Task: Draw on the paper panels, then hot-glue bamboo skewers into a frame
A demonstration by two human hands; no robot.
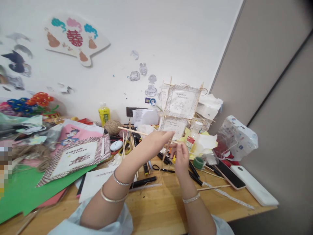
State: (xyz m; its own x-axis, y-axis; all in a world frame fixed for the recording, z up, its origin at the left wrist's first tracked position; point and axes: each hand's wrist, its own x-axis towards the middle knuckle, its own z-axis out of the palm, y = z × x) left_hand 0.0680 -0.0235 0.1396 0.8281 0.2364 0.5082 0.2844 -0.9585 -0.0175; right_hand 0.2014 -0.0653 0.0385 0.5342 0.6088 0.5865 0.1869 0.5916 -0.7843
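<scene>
My left hand point(156, 141) is raised above the wooden desk point(156, 209), its fingers pinched round a frame of thin bamboo sticks point(133, 131). One long stick runs level from the left to the pinch, and others hang down from it. My right hand point(181, 160) is just below and to the right, fingers closed on a stick where the sticks cross. Both wrists wear silver bracelets. Behind the hands stands a small paper lantern point(181, 101) on a stick frame.
Desk clutter: green card point(22, 192), a patterned paper panel point(75, 158), a twine ball point(112, 126), a yellow bottle point(104, 113), black markers point(143, 182), scissors point(162, 169), tape roll point(198, 162), a phone point(230, 174), a white box point(254, 189), a plastic bag point(236, 137). Wall behind.
</scene>
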